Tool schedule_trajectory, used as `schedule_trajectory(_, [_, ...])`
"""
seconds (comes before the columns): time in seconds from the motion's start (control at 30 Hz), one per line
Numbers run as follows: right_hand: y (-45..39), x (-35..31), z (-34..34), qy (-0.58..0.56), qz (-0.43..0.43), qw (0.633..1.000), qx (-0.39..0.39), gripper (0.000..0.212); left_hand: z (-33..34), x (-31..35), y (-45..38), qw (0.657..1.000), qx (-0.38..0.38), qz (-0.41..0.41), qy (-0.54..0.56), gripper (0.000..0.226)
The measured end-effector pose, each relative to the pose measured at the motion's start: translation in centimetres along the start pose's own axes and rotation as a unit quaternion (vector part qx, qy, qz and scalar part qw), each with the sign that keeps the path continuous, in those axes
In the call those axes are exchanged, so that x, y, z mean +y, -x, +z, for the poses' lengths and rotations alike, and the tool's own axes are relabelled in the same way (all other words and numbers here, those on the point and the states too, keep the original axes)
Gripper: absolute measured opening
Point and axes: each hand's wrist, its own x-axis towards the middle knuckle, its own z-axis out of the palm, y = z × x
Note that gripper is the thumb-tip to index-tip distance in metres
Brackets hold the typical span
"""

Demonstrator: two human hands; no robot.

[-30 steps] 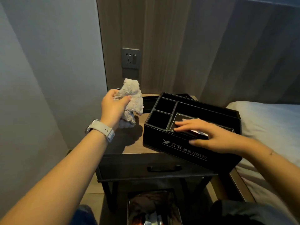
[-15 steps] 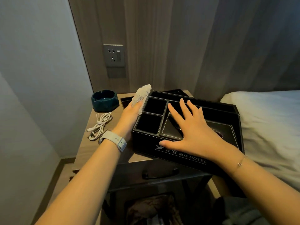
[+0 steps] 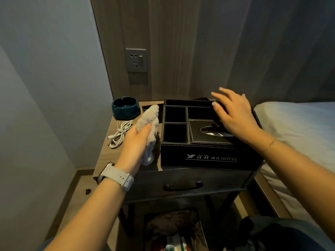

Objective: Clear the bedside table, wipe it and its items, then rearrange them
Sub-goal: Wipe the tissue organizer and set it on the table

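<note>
A: Head view, lower middle of the frame first: what did the left hand have?

B: Its fingers were curled round a pale cloth, pressed down on the counter just left of the black organiser box. So I'd judge the wiping step was in hand, along the box's left side or the counter beside it.

A: And the right hand?

B: Spread open, fingers straight, lying over the box's back right part above the tissue slot, gripping nothing. It seemed to steady the box.

A: Any writing?

B: White print on the box front: a Y-shaped logo, the characters 言宜, two smaller ones too small to read, then "HOTEL".

A: Next move?

B: Probably a firm hold on the box while the cloth works round it. Further back at centre left, the white cable and the teal ashtray probably wanted wiping too.
</note>
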Motion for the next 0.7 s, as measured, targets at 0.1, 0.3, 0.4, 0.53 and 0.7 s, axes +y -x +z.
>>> schedule_trajectory(0.1, [-1.5,1.4,1.0,-0.004,0.051,0.995,-0.087,0.036,1.4,1.6,-3.4,1.0,0.002,-0.006,0.008,0.022])
schedule_trajectory(0.3, [-1.2,1.9,2.3,0.044,0.034,0.991,-0.121,0.037,3.5,0.8,-5.8,0.993,-0.063,0.054,-0.083,0.041])
schedule_trajectory(0.4, [-1.1,1.8,2.3,0.053,0.031,0.991,-0.12,0.036,2.3,-1.9,-3.3,0.989,-0.08,0.057,-0.113,0.041])
schedule_trajectory(0.53, [-1.1,1.6,2.1,0.063,0.027,0.99,-0.124,0.037,0.0,-5.0,1.1,0.951,-0.241,-0.038,-0.192,0.03])
schedule_trajectory(0.7, [-1.1,1.8,2.0,0.07,0.016,0.99,-0.12,0.036,-0.1,-1.7,1.7,0.996,-0.062,-0.061,0.001,0.018])
